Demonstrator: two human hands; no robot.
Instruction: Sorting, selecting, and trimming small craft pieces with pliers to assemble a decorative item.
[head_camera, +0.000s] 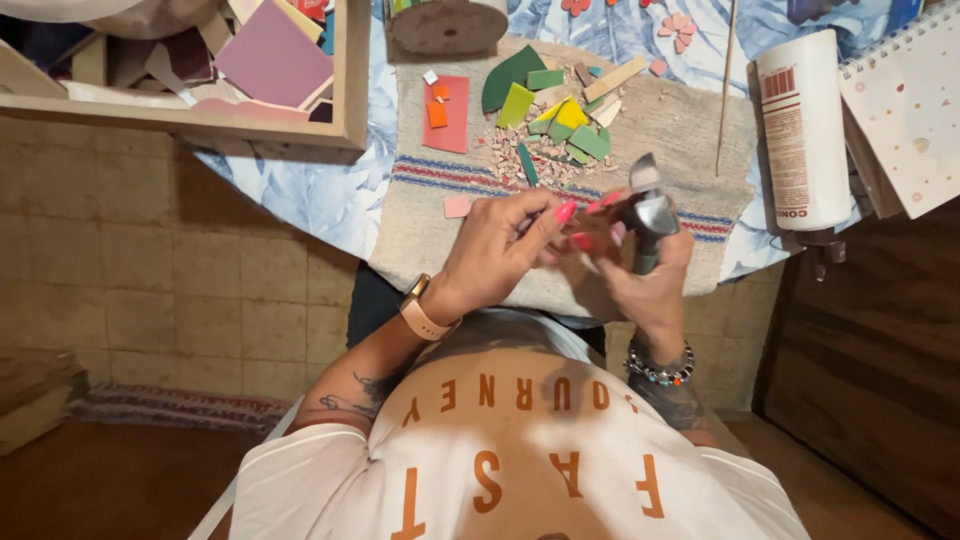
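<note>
I see both hands held together over the near edge of a coarse woven mat (660, 130) in oatmeal colour, crossed by red and blue stripes. The image appears flipped top to bottom, so I take the hand with the beaded bracelet as the right hand (650, 275): it is clenched around a nipper (648, 215), a tool with dull grey metal jaws and a dark handle, held upright. The left hand (505, 245), with a pale strap watch at the wrist and bright pink nails, pinches something small at the tool's head; the piece is hidden by the fingers and I cannot tell what it is.

On the mat beyond the hands lies a scatter of tiles (560, 110): flat, hard-edged shards in dark green, lime, yellow and tan, one curved like a leaf, with a heap of fine pinkish crumbs below them. Beside them sits a smooth red slab (447, 125) carrying two small orange squares, and a loose pink square (457, 206) lies near the stripes.

A thin wooden stick (727, 85) crosses the mat's edge. Next to it a white glue bottle (803, 130) lies on its side, beside a spiral notebook (905, 110) with a dotted cover. A shallow wooden tray (345, 110) holds larger matte tile sheets in mauve and brown. Under everything is a glossy blue floral cloth (330, 190).
</note>
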